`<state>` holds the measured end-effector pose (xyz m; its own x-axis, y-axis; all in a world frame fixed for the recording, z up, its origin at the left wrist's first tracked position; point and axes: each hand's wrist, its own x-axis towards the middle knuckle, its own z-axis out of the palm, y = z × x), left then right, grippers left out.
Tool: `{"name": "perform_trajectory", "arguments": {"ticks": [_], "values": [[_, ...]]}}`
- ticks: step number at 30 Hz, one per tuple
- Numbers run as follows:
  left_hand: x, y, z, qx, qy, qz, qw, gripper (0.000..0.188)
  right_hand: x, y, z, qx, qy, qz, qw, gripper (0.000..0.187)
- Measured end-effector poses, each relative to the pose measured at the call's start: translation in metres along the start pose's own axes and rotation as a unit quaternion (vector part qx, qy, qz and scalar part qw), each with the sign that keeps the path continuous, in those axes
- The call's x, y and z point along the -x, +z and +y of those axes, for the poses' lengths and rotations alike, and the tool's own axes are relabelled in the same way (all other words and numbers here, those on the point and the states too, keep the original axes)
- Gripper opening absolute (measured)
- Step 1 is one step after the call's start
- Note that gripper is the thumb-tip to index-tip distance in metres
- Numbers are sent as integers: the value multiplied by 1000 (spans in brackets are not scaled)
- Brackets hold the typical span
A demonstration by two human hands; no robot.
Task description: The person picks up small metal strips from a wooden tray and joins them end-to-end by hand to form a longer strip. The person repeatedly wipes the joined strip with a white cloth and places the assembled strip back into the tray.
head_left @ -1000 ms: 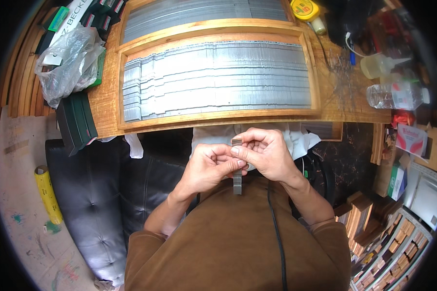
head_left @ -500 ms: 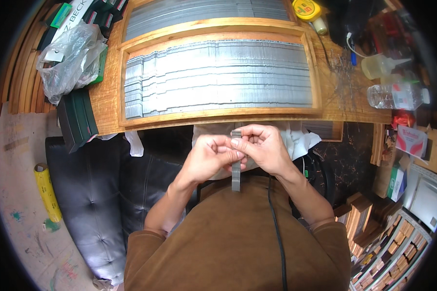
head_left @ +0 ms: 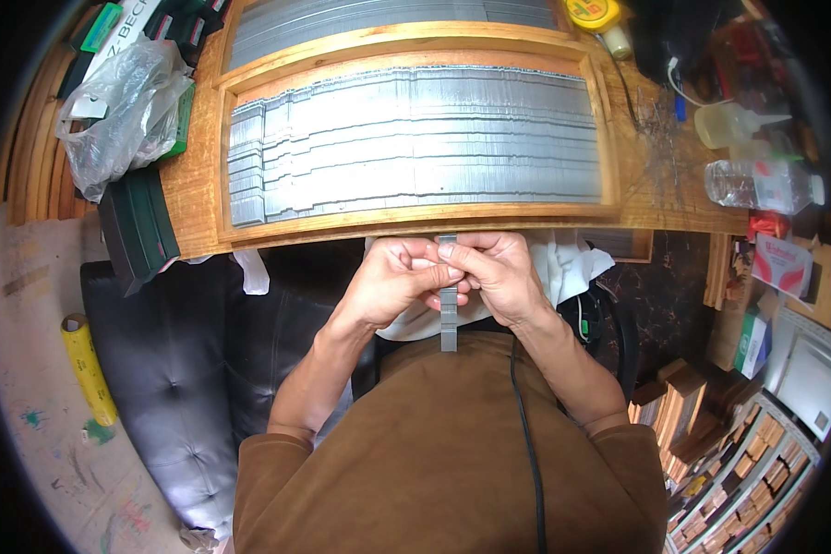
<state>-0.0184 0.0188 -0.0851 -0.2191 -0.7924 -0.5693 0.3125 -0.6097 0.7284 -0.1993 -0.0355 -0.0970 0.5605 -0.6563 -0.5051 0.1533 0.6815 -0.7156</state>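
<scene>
A narrow grey metal strip (head_left: 449,323), marked by several cross lines, stands lengthwise between my hands in front of my body. My left hand (head_left: 392,284) pinches it from the left, thumb and fingers closed at its middle. On the other side my right hand (head_left: 499,277) grips it higher up, the thumb lying across it near the upper end. The fingers hide part of the strip. Just beyond my hands, a wooden tray (head_left: 415,214) on the table holds rows of tightly packed thin grey metal pieces (head_left: 415,138).
A second tray (head_left: 388,37) of metal pieces lies behind. Left are a plastic bag (head_left: 125,115) and a dark green box (head_left: 138,226); right, a yellow tape measure (head_left: 593,13), clear bottle (head_left: 762,185) and loose wires (head_left: 660,148). A black padded seat (head_left: 171,388) stands left below the table.
Both hands have shifted slightly up toward the table edge with the strip, still gripping it. The tray and table sit slightly higher in the picture.
</scene>
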Motion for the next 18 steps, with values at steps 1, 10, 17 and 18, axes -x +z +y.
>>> {"name": "perform_trajectory", "arguments": {"ticks": [1, 10, 17, 18], "values": [[0, 0, -1, 1, 4, 3, 1000, 17, 0, -1, -1, 6, 4, -7, 1000, 17], [29, 18, 9, 18, 8, -1, 1000, 13, 20, 0, -12, 24, -3, -62, 998, 18], [30, 21, 9, 22, 2, 3, 1000, 12, 21, 0, -13, -1, 17, -61, 998, 18], [30, 21, 9, 22, 2, 4, 1000, 12, 21, 0, -13, 1, 17, -62, 998, 18]]}}
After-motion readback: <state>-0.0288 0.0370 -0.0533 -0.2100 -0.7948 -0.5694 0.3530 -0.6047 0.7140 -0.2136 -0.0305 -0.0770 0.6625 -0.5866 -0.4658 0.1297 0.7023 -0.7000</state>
